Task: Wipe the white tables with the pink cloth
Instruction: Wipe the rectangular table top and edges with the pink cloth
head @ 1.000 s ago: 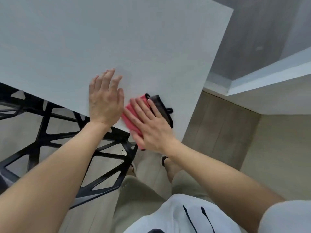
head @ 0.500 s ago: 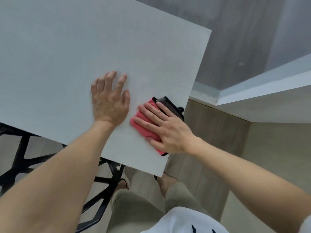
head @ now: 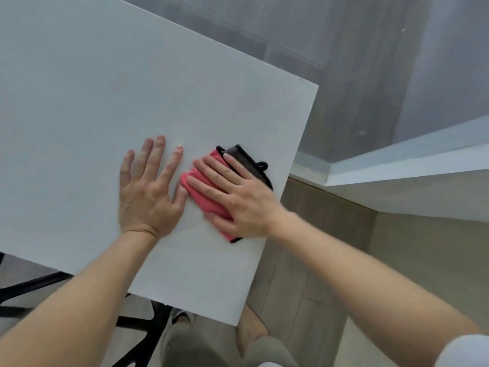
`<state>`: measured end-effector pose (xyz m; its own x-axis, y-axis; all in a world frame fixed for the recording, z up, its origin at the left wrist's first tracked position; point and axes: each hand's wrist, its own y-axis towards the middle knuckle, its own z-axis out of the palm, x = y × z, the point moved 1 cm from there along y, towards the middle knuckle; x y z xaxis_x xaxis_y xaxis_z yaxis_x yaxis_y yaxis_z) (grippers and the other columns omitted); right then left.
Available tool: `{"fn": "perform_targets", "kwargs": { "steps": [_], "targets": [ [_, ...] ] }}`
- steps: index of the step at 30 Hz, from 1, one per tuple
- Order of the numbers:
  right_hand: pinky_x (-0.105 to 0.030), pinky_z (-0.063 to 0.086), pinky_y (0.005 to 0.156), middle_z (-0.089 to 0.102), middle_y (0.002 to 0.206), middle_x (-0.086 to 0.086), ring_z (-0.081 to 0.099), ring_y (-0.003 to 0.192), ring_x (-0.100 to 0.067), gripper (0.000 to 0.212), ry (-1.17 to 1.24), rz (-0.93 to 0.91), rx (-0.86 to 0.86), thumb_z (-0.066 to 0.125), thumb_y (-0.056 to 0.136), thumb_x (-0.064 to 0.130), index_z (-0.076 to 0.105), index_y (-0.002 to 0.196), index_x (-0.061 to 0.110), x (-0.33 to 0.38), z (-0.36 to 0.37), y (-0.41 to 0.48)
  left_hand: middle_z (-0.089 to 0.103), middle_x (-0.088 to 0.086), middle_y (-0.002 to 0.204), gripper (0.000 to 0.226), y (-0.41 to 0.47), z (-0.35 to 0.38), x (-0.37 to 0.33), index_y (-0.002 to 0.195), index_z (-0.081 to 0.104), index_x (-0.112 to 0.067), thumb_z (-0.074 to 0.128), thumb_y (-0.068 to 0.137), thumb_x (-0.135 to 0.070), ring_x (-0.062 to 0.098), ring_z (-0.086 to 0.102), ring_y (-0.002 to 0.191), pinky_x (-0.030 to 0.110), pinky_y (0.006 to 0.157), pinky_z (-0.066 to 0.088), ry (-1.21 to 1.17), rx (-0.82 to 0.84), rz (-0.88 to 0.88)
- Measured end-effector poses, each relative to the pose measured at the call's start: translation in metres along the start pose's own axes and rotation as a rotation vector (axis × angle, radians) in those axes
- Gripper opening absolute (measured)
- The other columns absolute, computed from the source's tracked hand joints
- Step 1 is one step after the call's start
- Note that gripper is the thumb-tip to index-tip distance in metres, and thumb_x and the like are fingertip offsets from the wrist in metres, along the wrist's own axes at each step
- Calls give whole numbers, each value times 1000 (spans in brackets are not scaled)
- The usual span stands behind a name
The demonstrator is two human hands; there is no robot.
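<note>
A plain white tabletop (head: 111,107) is seen; the cloth (head: 205,192) is pink, edged in black; black chair frame (head: 137,324), grey floor (head: 344,75).

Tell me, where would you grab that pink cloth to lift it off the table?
Probably the black-edged far corner with its little loop, pinched from above, coming in over the right edge of the white table. The pink cloth lies flat under the straight fingers of the right hand, so only that end sticks out free; the left hand blocks the other side.
</note>
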<state>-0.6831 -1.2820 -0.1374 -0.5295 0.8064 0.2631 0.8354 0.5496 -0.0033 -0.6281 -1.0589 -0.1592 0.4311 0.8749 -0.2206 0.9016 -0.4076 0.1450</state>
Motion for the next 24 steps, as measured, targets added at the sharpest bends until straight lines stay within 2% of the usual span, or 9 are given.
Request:
{"fn": "perform_targets", "kwargs": {
  "steps": [1,3,5,8,10,14,17,21,24],
  "targets": [
    [-55,11,136,18,181,-9,10,169,-28,73,0,-88,41,52,107,50,30,172,25,-24,-5,-11,24,8,179,63,0,0,0,168,40,-25,46,107,-41,26,17,167,60,132,18,-1,1,-5],
    [-52,8,137,18,181,-6,10,169,-26,73,-42,56,37,52,106,50,30,172,28,-86,-17,-18,25,8,179,62,1,0,-2,167,41,-24,45,108,-40,26,18,167,60,132,18,-13,-4,-3],
    [-49,5,137,16,182,-6,10,169,-26,72,-81,480,-121,45,107,52,27,173,29,-134,-29,-2,26,9,178,61,0,0,-3,167,41,-23,44,108,-40,26,19,167,60,132,19,-18,-12,-10],
    [-51,1,136,9,182,-16,6,169,-32,77,-86,1065,-257,29,107,54,16,175,20,-121,-20,67,27,8,178,61,1,1,-2,167,42,-24,44,108,-40,26,20,167,60,132,19,-9,-17,-10],
    [-52,2,135,8,181,-20,6,169,-34,78,-38,983,-244,31,107,52,16,175,16,-79,-11,103,28,9,177,61,0,0,-2,166,43,-23,45,107,-40,27,21,166,60,131,20,-5,-15,-8],
    [-48,7,137,14,182,-8,9,169,-24,72,-42,431,-168,44,109,52,26,173,25,-60,-7,43,30,9,177,61,1,0,-1,165,46,-22,47,106,-40,28,24,166,61,130,22,-16,-28,-8],
    [-49,5,137,7,183,-3,0,170,-21,72,-19,701,-174,40,110,54,18,175,29,-90,-17,-21,30,9,177,61,0,1,-2,164,46,-22,47,106,-40,29,24,165,61,130,22,-23,-26,-9],
    [-54,3,136,10,180,-22,6,168,-37,76,-80,1141,-329,31,108,47,19,174,13,-109,-19,44,30,9,177,62,0,0,-2,165,46,-22,46,106,-40,29,24,165,62,130,22,-28,-17,-7],
    [-46,-6,135,8,179,-26,4,168,-40,75,39,946,-281,38,109,42,19,173,7,-95,-16,145,31,10,176,62,1,1,-2,164,46,-22,49,105,-38,29,25,165,62,129,24,-16,-22,-7]
  ]
}}
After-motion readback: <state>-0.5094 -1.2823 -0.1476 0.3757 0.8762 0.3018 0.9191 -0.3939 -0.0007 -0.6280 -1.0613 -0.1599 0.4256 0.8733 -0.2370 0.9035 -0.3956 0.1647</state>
